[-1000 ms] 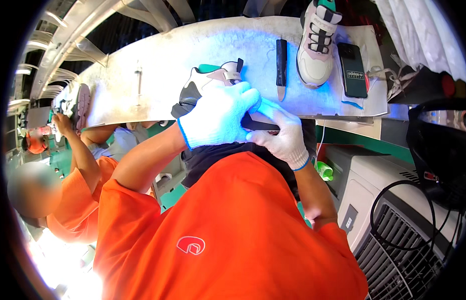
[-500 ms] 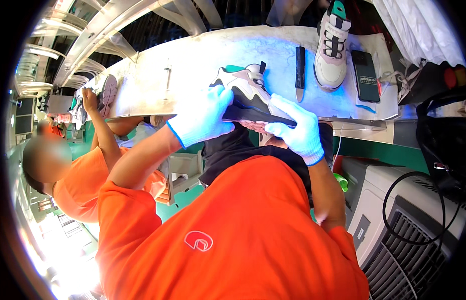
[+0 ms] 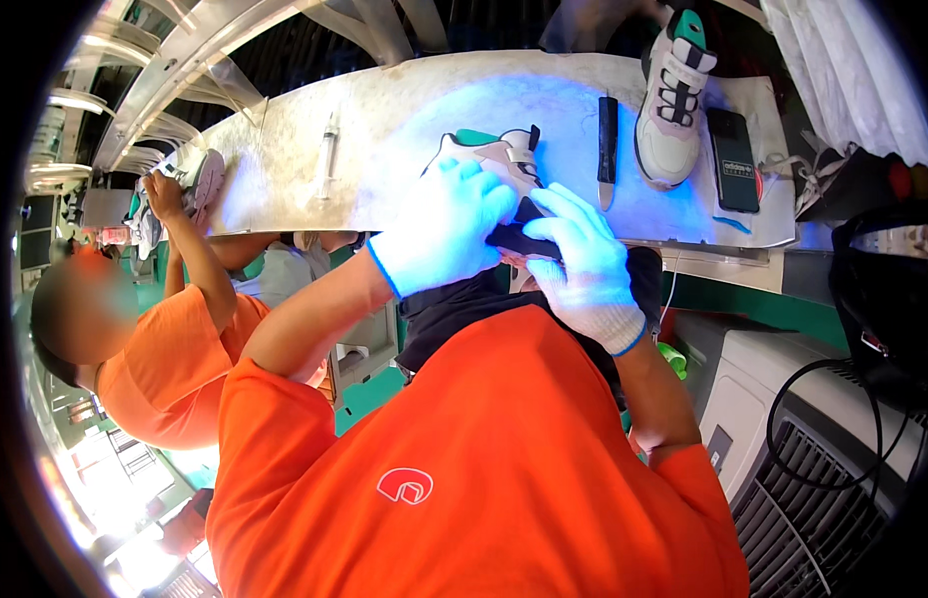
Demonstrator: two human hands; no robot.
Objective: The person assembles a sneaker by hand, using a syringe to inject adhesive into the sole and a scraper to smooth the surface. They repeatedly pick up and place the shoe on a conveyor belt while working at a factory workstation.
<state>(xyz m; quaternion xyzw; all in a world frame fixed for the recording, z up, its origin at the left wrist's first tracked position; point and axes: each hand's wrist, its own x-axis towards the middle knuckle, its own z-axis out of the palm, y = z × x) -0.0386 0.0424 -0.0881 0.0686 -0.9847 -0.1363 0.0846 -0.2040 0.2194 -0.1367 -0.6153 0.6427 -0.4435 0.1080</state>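
Note:
Both my hands wear white knitted gloves with blue cuff edges, bright under a blue light. Between them is a white and black sneaker [image 3: 491,151] with green lining, at the near edge of the bench. My left hand [image 3: 446,227] lies over its side with the fingers curled, covering much of it. At the shoe's dark lower part, my right hand [image 3: 582,261] grips with bent fingers. Farther right on the bench lie a black-handled knife [image 3: 608,149], blade toward me, and a matching sneaker [image 3: 669,125] standing on its sole.
A dark phone [image 3: 733,164] lies on a sheet at the right, near a small blue strip [image 3: 731,225]. A syringe-like tube [image 3: 328,159] lies left on the bench [image 3: 285,135]. A person in orange [image 3: 185,349] works at the left with a sneaker [image 3: 207,184]. A black bag [image 3: 888,299] hangs right.
My left hand has moved right over the shoe, its fingers now curled closer to my right hand. The shoe's dark side is more covered. The view has shifted slightly.

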